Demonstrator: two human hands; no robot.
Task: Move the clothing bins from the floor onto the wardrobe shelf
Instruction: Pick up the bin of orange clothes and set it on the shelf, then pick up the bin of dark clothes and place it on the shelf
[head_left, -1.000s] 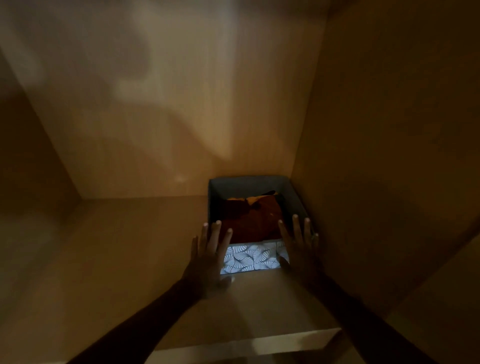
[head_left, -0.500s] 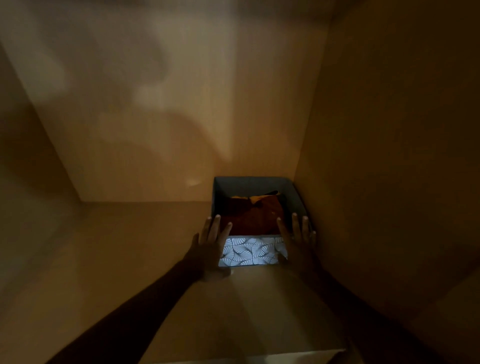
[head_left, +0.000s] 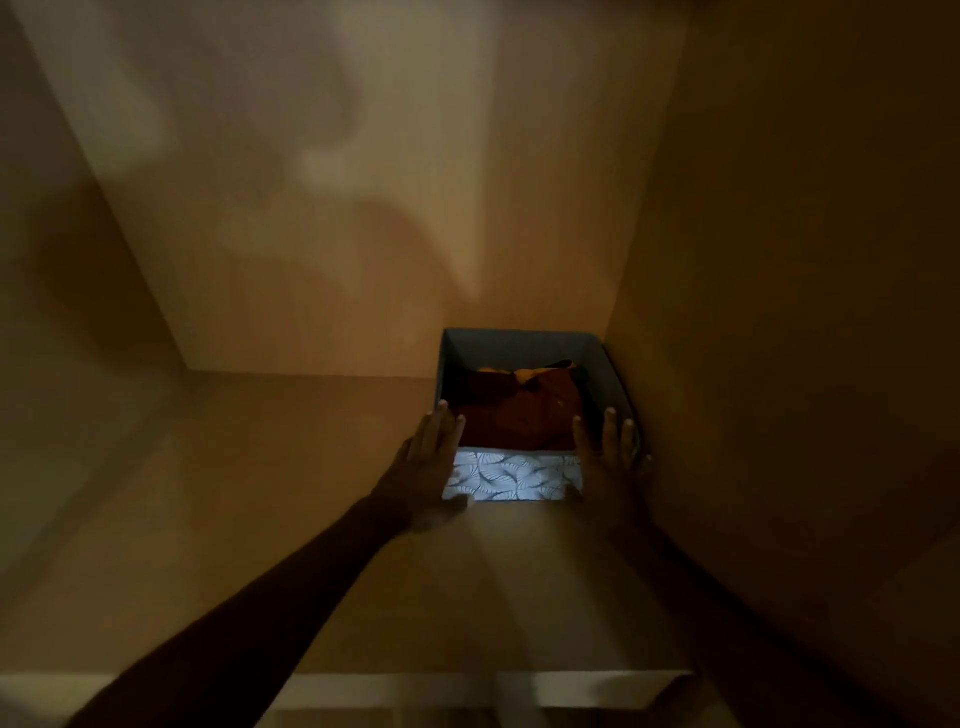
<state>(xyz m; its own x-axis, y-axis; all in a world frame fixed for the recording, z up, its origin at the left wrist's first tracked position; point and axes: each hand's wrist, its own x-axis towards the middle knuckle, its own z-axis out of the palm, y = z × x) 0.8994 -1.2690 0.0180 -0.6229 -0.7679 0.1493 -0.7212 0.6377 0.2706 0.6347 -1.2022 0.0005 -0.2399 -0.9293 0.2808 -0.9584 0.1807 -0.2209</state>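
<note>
no text, label, brand or number could be read anywhere; the bin (head_left: 511, 480) front bore only a leaf pattern.

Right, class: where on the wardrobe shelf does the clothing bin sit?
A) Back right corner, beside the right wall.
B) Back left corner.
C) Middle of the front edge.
A: the bin sits at the back, close beside the right wall, left hand and right hand flat against its front.
</note>
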